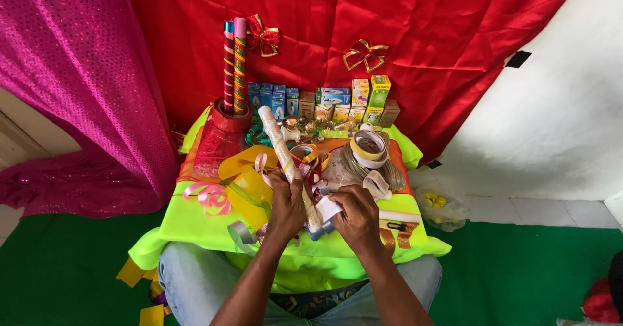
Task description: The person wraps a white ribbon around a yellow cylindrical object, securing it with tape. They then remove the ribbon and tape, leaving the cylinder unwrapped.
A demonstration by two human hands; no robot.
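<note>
We've got the left hand (287, 204) wrapped around a long pale paper roll (280, 145) that slants up over the neon-yellow cloth (195, 225) on the worktop. Our right hand (356, 217) pinches a small white piece (329, 208) right at the roll's lower end. A tape roll (368, 148) sits just behind, boxes (324, 104) further back.

Long cream paper-wrapped roll (285, 160), patterned, tilted from upper centre toward lower centre of frame, small white strip (328, 208) at its lower end

We count two hands (285, 202), two red bows (263, 38), two upright wrapped rolls (233, 66), one tape roll (368, 147).
</note>
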